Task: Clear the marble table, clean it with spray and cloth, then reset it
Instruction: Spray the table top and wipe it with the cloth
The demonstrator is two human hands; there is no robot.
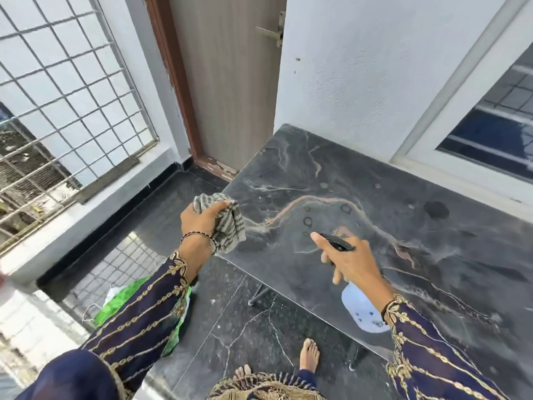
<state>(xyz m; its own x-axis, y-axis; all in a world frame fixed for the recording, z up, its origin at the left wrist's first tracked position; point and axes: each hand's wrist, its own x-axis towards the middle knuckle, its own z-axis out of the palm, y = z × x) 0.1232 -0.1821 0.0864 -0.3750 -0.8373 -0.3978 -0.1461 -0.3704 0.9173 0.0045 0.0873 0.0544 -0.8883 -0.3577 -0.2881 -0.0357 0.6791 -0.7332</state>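
Over the dark veined marble surface (375, 180), my right hand (350, 262) grips the white spray bottle with black trigger (362, 311); left hand (202, 220) clutches the striped grey cloth (227, 223). I judge: mist ring stains evenly, then wipe.

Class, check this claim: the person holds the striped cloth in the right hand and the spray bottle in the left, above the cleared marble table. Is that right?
Not quite: the hands are swapped. The head view shows the striped cloth in the left hand and the spray bottle in the right hand, above the cleared marble table.
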